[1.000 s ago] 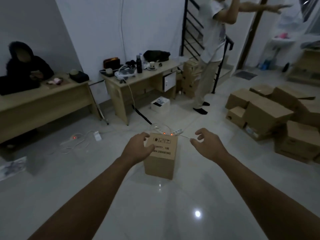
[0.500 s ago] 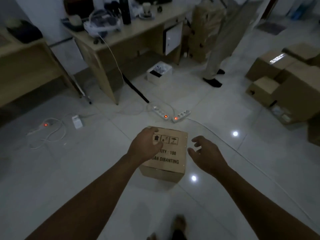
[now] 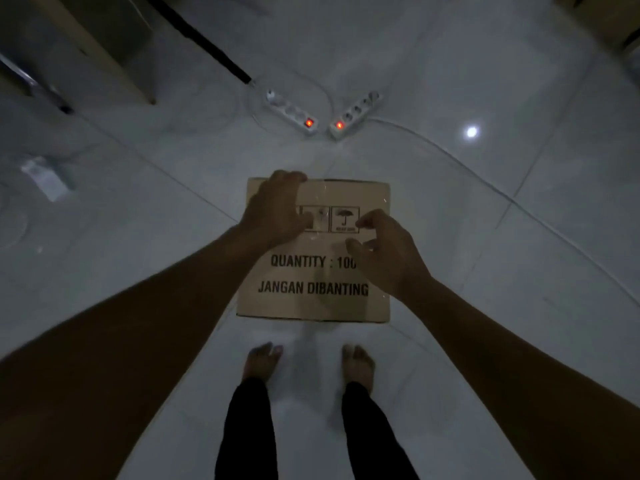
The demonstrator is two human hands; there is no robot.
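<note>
I have the box (image 3: 313, 275) on the floor (image 3: 485, 271) just ahead of the feet (image 3: 263, 362). My left hand (image 3: 273, 211) sits on its far-left corner, my right hand (image 3: 388, 251) over its right side. Two power strips (image 3: 291, 114) lie beyond it.

Both bare arms reach forward and down. Left hand (image 3: 277, 211) lies palm-down, fingertips hooked at the far end. Right hand (image 3: 389, 252) hovers near it, fingers half-curled.

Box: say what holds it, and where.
The left hand holds the box, fingers curled over its far top edge, near the left corner. The right hand is over the top, fingers curled; whether it pinches anything cannot be told.
</note>
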